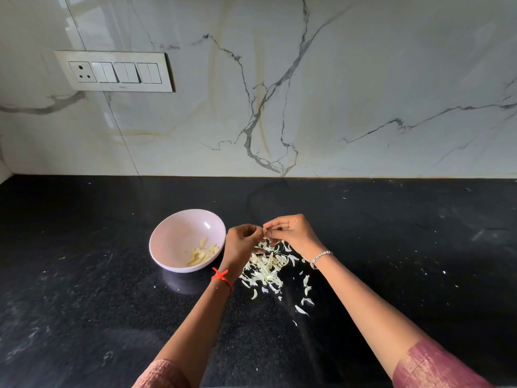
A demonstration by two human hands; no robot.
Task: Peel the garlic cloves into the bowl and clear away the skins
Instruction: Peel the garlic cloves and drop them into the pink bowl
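Just then, your two hands met above the black counter, a little to the right of the bowl. Your left hand had its fingers curled and pinched a small pale garlic clove from the left, and your right hand pinched the same clove from the right, its fingertips bent down onto it. The clove was so small between your fingers that you could not tell how much skin it had left.

Directly under your hands lay the heap of skins, white and papery, thickest near your left wrist, with loose flakes scattered toward you and to the right. The pale pink bowl stood just beside your left hand, touching nothing else, and a small pile of peeled cloves lay in its bottom on the right-hand side.

You wore a red thread on your left wrist and a beaded bracelet on your right. A white veined marble wall rose behind the counter, with a switch plate set in it up on the left.
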